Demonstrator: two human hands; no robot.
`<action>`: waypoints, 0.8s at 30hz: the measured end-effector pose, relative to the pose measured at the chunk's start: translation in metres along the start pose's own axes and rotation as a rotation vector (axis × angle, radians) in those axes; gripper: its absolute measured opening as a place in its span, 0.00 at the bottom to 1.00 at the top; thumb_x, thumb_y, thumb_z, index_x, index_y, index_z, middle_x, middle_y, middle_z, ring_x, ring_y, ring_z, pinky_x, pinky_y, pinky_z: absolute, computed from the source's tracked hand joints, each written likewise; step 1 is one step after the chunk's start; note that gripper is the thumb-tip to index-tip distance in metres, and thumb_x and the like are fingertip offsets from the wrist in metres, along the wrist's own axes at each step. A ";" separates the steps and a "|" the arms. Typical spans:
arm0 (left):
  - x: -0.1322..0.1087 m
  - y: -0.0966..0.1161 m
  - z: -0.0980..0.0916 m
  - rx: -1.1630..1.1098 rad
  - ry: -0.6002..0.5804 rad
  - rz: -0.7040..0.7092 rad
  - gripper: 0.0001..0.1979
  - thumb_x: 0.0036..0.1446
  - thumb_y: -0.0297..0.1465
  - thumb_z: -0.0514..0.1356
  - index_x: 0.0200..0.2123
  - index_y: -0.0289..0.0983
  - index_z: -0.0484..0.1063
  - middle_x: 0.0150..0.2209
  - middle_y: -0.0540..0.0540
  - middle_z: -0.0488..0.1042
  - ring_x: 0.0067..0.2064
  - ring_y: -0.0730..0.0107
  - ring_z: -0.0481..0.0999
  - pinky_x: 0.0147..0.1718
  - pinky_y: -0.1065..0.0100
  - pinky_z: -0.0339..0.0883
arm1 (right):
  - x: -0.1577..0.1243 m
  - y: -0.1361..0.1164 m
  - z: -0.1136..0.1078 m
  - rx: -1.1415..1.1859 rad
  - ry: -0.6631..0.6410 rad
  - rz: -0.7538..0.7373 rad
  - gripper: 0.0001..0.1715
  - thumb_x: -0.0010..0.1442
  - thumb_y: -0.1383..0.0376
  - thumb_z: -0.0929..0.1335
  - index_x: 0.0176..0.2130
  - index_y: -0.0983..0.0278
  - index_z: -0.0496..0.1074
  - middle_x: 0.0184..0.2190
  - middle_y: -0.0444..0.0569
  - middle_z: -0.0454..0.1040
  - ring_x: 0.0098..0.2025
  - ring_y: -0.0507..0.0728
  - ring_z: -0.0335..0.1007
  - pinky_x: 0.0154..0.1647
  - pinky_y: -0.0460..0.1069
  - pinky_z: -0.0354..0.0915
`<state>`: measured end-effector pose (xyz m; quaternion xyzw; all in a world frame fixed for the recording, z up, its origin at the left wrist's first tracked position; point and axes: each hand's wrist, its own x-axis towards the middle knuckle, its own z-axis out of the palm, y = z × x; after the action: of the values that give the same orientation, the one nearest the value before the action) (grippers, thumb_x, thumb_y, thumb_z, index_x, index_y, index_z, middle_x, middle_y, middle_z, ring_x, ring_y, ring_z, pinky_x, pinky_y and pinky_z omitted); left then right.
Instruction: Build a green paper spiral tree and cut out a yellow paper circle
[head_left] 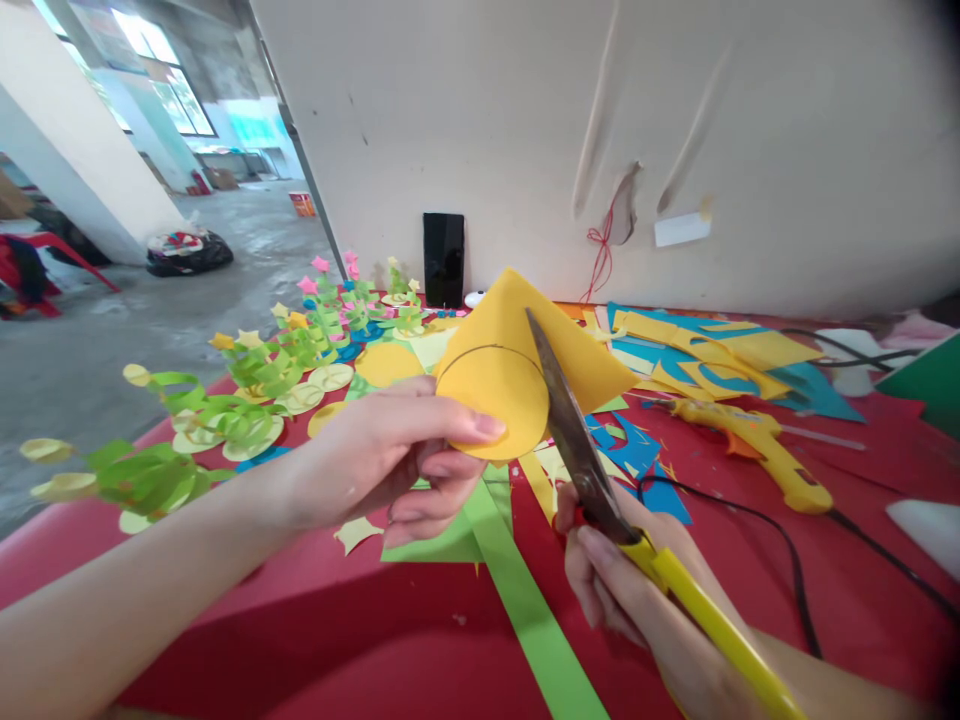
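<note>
Between the thumb and fingers of my left hand [420, 450] is a sheet of yellow paper [517, 310], raised above the table. A circle is drawn on it in dark line, and its lower edge is cut to a rounded shape. My right hand [637, 570] grips a pair of scissors [577, 440] with yellow handles. The blades point up and away, lying against the right side of the circle, with the paper's corner behind them. Below the hands lie a green paper strip [525, 600] and a pale yellow paper star [358, 535].
Curly green paper decorations [262, 370] with stars stand along the left of the red table [300, 620]. A phone [444, 260] leans on the white wall [480, 120]. To the right are a yellow glue gun [757, 445] with a cable and paper offcuts [720, 350].
</note>
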<state>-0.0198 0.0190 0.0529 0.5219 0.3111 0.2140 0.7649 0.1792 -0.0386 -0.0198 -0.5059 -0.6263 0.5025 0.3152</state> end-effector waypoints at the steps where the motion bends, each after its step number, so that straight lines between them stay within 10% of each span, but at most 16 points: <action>1: 0.000 0.000 0.000 -0.001 0.007 -0.003 0.18 0.53 0.32 0.51 0.13 0.37 0.52 0.08 0.56 0.52 0.10 0.82 0.51 0.11 0.78 0.47 | 0.000 0.000 -0.001 -0.007 0.002 0.001 0.15 0.60 0.54 0.58 0.30 0.62 0.60 0.14 0.39 0.57 0.14 0.47 0.48 0.12 0.42 0.46; 24: -0.005 0.004 -0.007 -0.051 -0.053 -0.072 0.18 0.54 0.31 0.51 0.14 0.37 0.51 0.09 0.56 0.50 0.12 0.84 0.50 0.12 0.79 0.46 | 0.001 -0.001 0.002 0.064 -0.010 -0.058 0.11 0.59 0.60 0.59 0.30 0.64 0.62 0.17 0.42 0.63 0.15 0.46 0.48 0.13 0.42 0.44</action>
<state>-0.0281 0.0214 0.0560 0.4961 0.3039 0.1803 0.7931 0.1763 -0.0383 -0.0194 -0.4745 -0.6261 0.5154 0.3425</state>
